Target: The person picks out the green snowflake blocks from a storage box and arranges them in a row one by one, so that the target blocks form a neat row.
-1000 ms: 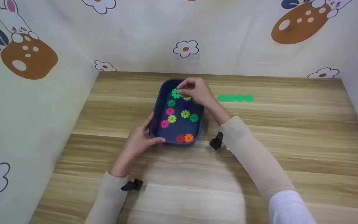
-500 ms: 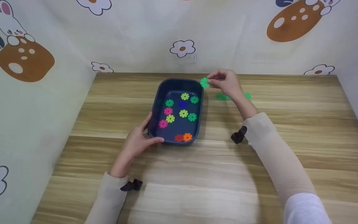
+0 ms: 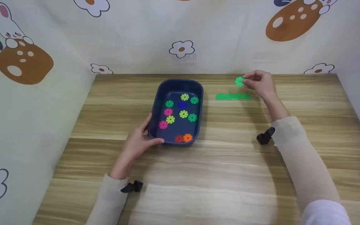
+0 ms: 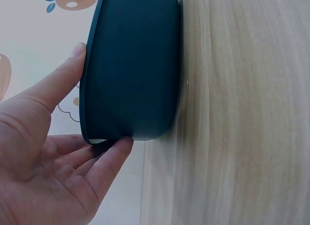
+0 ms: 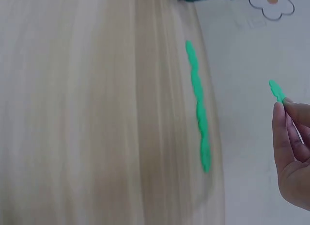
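Note:
My left hand [image 3: 136, 142] holds the near left corner of a dark blue plastic bin [image 3: 151, 123], its thumb along the near rim and its fingers at the left side. In the left wrist view the bin's outer wall [image 4: 131, 70] stands between thumb and fingers. A bright green notched snowflake disc [image 3: 239, 81] is pinched by its edge between thumb and fingertips of my right hand [image 3: 262, 83]. That disc is raised above the table, behind a straight row of green discs [image 3: 230, 97] lying right of the bin. The right wrist view shows this row [image 5: 199, 101] nearly edge-on.
Inside the bin lie several loose discs: yellow [image 3: 184, 97], dark green [image 3: 169, 103], blue [image 3: 182, 105], pink [image 3: 168, 112], red [image 3: 179, 138] and orange [image 3: 187, 137]. The wood-grain table [image 3: 205, 181] ends at a patterned wall covering [image 3: 136, 37] behind.
My right hand has lifted the green disc out of the bin's far end and carried it right, past the rim to behind the green row. My left hand stays on the bin.

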`<state>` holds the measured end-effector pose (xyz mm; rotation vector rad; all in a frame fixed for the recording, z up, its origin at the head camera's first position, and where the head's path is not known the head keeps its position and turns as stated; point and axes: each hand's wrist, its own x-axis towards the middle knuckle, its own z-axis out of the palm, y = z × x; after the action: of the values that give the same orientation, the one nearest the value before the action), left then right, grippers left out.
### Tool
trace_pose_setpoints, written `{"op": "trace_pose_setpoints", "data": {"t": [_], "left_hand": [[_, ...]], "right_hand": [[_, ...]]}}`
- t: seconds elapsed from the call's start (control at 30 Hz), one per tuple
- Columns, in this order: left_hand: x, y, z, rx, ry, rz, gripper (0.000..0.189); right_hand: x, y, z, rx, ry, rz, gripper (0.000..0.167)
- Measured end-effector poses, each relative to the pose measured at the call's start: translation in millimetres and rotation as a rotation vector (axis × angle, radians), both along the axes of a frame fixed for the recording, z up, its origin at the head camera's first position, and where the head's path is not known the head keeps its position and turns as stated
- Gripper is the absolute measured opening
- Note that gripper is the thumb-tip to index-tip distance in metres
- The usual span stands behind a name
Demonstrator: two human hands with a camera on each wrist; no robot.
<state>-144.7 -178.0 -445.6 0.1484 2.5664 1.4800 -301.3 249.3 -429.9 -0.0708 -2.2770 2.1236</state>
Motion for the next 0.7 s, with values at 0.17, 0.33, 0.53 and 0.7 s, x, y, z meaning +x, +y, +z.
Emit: {"op": "trace_pose_setpoints", "data": {"t": [0.17,0.33,0.53,0.7], "left_hand": [[-1.2,-0.9,-1.4,0.022,-0.012,-0.003,0.103],[-1.3,-0.5,-1.4,0.02,-0.016,-0.004,0.103],[-0.2,-0.4,0.6,-0.009,-0.003,-0.002,0.104],[0.5,-0.5,2.0,-0.029,-0.001,0.001,0.105]], "right_hand": [[3.5,23,-8.1,0.072,-0.031,-0.051,0.012],[7.8,42,-15.1,0.175,-0.05,-0.088,0.015],[12.0,57,-23.2,0.225,-0.085,-0.115,0.019],[15.8,65,-28.8,0.206,-0.148,-0.111,0.025]]}}
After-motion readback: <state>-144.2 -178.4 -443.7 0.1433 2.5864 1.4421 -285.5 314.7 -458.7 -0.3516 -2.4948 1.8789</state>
